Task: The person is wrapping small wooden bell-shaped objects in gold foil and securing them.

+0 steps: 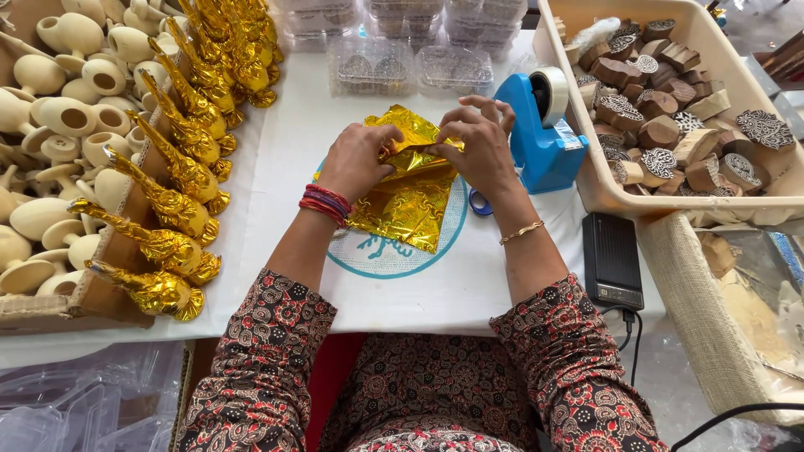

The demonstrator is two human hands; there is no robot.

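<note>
A crinkled sheet of gold foil [410,197] lies on the white table cover [402,285] in front of me. My left hand [358,159] pinches its upper left part, and my right hand [477,146] presses and folds the upper right part. Both hands meet over a lump under the foil; what is wrapped inside is hidden. Red bangles ring my left wrist, a thin gold bracelet my right.
Bare wooden pieces [59,125] fill a cardboard box at left, with a row of gold-wrapped pieces [180,167] along its edge. A blue tape dispenser [540,130] stands right of my hands. A beige tub [737,201] holds carved wooden blocks [662,100]. Clear plastic boxes [410,67] sit behind. A black adapter [611,259] lies at right.
</note>
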